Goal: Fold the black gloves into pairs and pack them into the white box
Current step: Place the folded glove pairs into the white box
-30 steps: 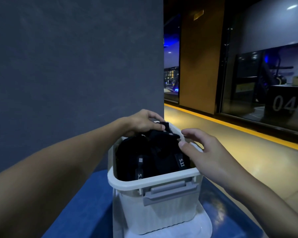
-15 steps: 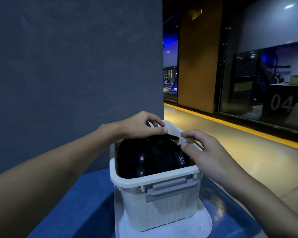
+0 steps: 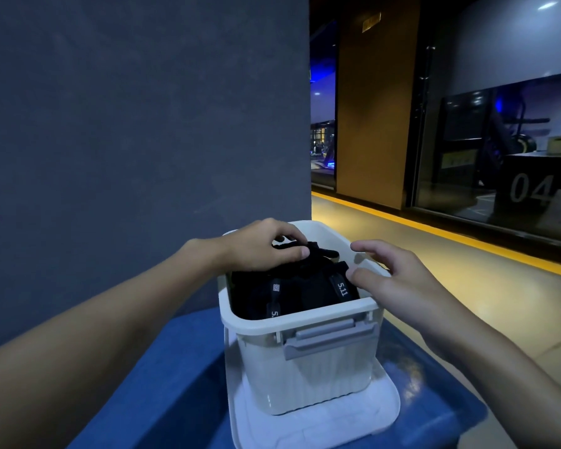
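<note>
The white box point(image 3: 308, 371) stands in front of me on a flat white lid point(image 3: 318, 422), which lies on a blue surface point(image 3: 162, 384). Its grey latch handle point(image 3: 324, 335) faces me on the near wall. The black gloves point(image 3: 292, 286) are packed inside, filling the box up to just below the rim, with white "5.11" lettering showing on two straps.

My left hand point(image 3: 263, 246) reaches in over the far left corner of the box. Its thumb and fingers are curled and pressed together on a bunched black part of the gloves that sticks up at the back of the pile, so I am pinching that cloth from above. The rest of the gloves lie below and to the near side of this hand, down in the box.

My right hand point(image 3: 399, 277) is over the right rim of the box, just beside the gloves. Its fingers are loosely spread and slightly bent, holding nothing. The thumb tip points at the strap marked "5.11" and sits very near it; I cannot tell whether it touches. The gloves lie to the left of this hand and a little lower.

Behind the box rises a dark grey wall point(image 3: 143, 124). To the right runs a glossy floor point(image 3: 467, 286) with a yellow stripe point(image 3: 450, 228).
</note>
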